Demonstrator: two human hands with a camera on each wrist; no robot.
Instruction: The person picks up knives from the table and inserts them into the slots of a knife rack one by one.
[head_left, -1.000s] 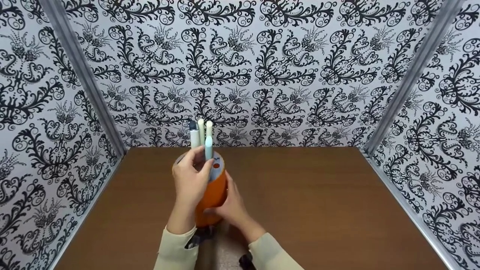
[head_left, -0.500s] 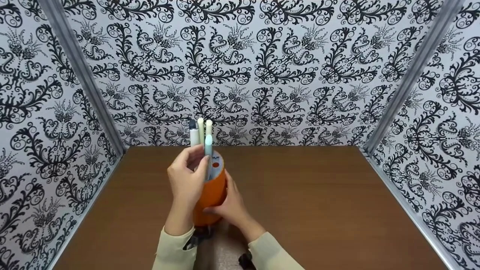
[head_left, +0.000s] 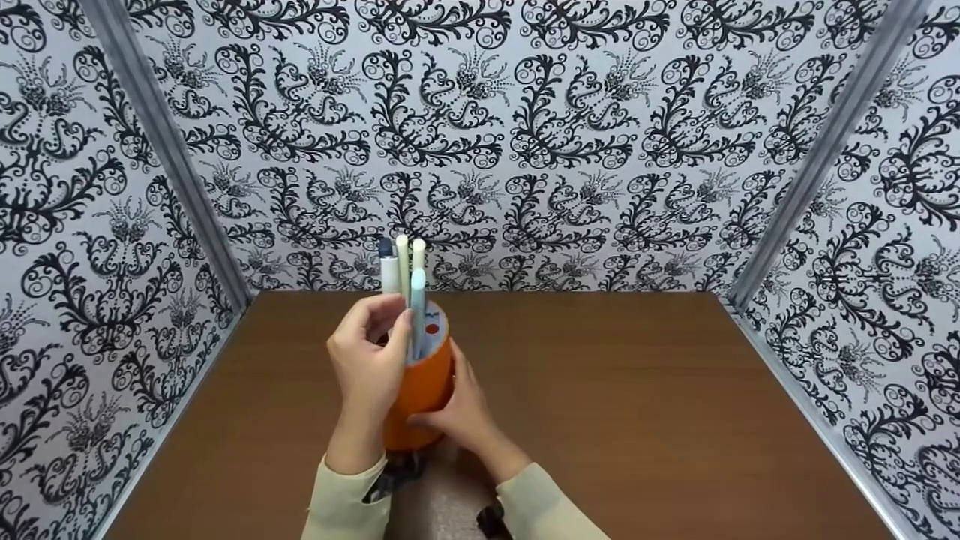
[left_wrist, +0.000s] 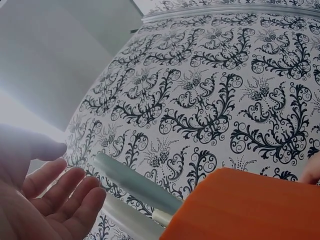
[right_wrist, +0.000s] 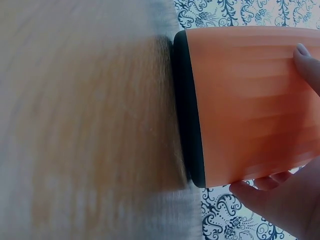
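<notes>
An orange utensil holder (head_left: 412, 397) with a grey slotted top and a black base (right_wrist: 189, 110) stands upright on the table. My right hand (head_left: 466, 420) grips its side, thumb across the front. Several handles stick up from it: a pale teal handle (head_left: 418, 289), two cream ones and a whitish handle (head_left: 389, 276) with a dark end. My left hand (head_left: 367, 360) is beside these handles, its fingers loosely bent. In the left wrist view, its fingers (left_wrist: 75, 200) stand apart from the teal handle with nothing between them.
The brown table (head_left: 637, 397) extends on both sides of the holder. Black-and-white patterned walls (head_left: 480, 112) with grey metal posts (head_left: 832, 142) enclose it at the back and sides. A pale strip (head_left: 450, 502) lies in front of the holder.
My left hand has let go of the teal handle and drawn slightly left and away. The handle has sunk slightly. My right hand keeps its grip on the holder.
</notes>
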